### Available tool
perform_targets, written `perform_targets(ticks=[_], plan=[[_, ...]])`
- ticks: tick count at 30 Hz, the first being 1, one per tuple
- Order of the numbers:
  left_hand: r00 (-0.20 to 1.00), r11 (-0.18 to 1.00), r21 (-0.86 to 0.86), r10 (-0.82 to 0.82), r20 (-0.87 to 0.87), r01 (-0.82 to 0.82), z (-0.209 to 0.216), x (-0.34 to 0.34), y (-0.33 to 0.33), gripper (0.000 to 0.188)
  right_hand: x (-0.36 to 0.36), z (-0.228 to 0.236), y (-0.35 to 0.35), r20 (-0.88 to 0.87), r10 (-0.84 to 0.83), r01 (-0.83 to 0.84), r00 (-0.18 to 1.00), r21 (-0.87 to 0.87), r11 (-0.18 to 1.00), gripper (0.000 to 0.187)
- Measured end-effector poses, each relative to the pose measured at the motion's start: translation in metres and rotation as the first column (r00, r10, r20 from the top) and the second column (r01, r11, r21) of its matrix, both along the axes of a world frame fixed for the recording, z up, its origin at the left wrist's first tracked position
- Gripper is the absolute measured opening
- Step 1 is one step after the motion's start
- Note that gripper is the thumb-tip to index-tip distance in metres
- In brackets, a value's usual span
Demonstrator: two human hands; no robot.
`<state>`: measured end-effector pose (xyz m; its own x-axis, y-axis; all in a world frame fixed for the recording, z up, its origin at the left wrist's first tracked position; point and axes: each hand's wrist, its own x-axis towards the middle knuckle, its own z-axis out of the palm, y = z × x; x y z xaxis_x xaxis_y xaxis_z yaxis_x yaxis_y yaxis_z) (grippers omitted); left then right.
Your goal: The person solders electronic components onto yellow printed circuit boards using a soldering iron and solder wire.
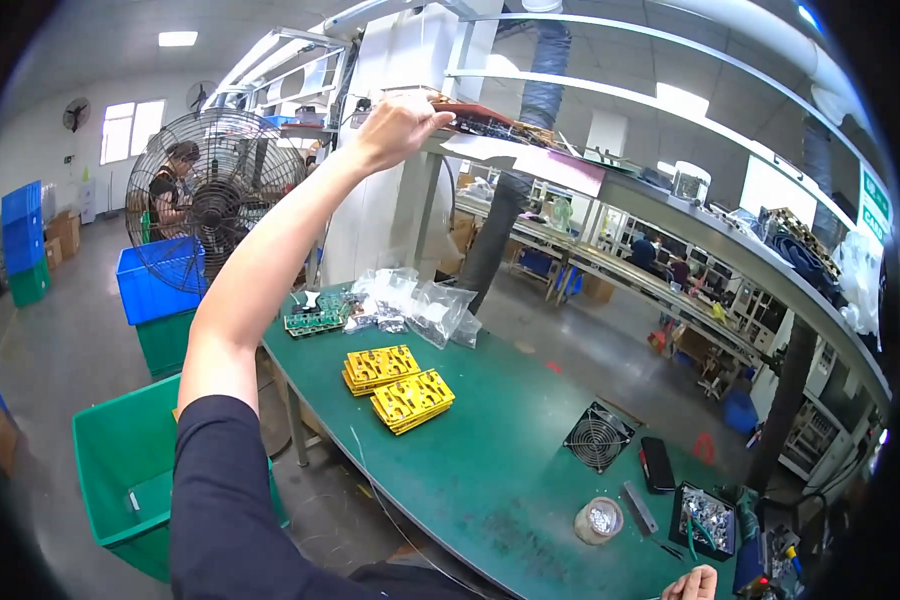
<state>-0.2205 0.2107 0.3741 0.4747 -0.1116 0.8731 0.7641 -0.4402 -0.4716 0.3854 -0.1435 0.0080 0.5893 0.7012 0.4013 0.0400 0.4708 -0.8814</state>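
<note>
My left hand point(402, 130) is raised at the end of the shelf above the bench, its fingers curled. It is right beside a reddish-brown flat piece point(478, 112) that lies on dark boards; what the fingers hold, if anything, is hidden. At the lower edge, my right hand point(694, 583) is partly in view with bent fingers, and I cannot make out what is in it. Near it are tweezers point(669, 549), green-handled pliers point(692, 532), a black tray of small metal parts point(710, 518) and a round tub point(598, 521).
Two stacks of yellow panels point(411, 398) lie on the green bench point(490, 450), near green circuit boards point(315, 320) and clear bags point(440, 312). A small black fan point(598, 437) sits farther right. Left are a green bin point(120, 430) and a large fan point(215, 200).
</note>
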Motion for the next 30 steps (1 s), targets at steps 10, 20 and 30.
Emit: perform_targets(ticks=[10, 20, 30], plan=[[0.905, 0.989, -0.121, -0.026, 0.424, 0.085, -0.035, 0.003, 0.021, 0.039, -0.001, -0.010, -0.001, -0.045, 0.023, -0.022, 0.999, 0.015, 1.000, 0.005], [0.996, 0.992, -0.098, -0.079, -0.048, 0.074, -0.136, 0.028, 0.025, 0.023, 0.002, -0.010, -0.004, -0.039, 0.033, -0.031, 0.999, 0.072, 0.997, 0.007], [0.945, 0.985, 0.161, 0.001, 0.326, -0.056, -0.142, -0.001, -0.093, 0.024, -0.001, 0.003, -0.012, 0.040, -0.076, 0.075, 0.996, 0.027, 0.997, 0.007]])
